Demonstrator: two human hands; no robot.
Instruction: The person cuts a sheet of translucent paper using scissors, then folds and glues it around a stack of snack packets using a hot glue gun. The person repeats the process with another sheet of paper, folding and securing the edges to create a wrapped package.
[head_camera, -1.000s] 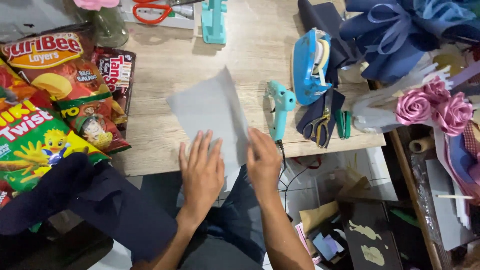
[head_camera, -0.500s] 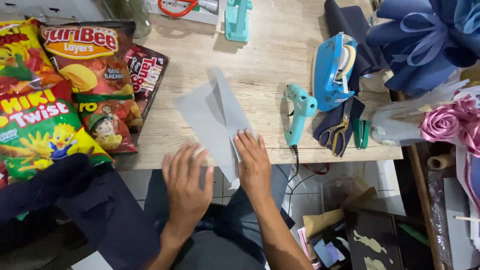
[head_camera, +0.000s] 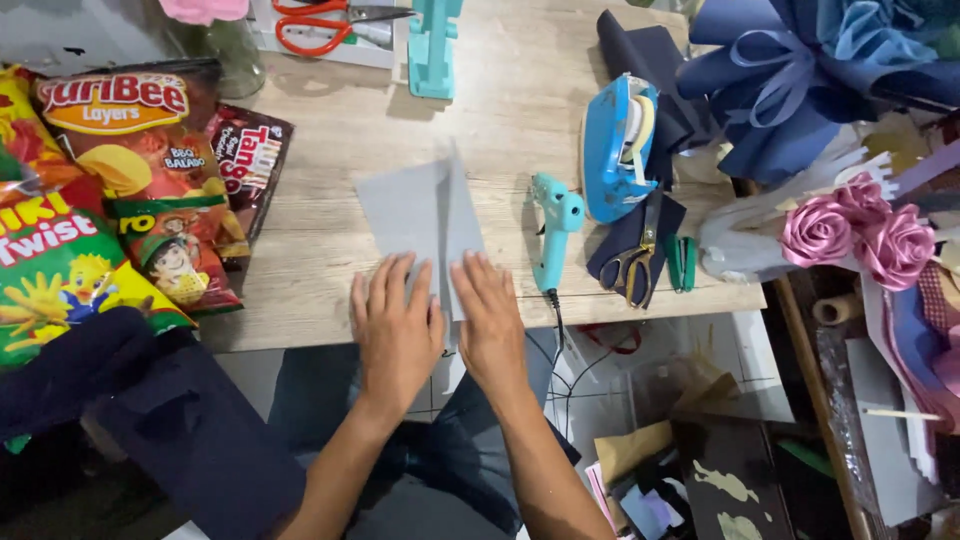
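While both hands lie flat and open, the left hand (head_camera: 395, 325) and right hand (head_camera: 490, 320) press the folded grey paper sheet (head_camera: 420, 215) onto the desk (head_camera: 320, 210), apparently creasing it, at centre frame.

snack bags (head_camera: 110, 200) left | glue gun (head_camera: 553, 230) | tape dispenser (head_camera: 618, 148) | red scissors (head_camera: 325, 22) | pink paper roses (head_camera: 860, 232)
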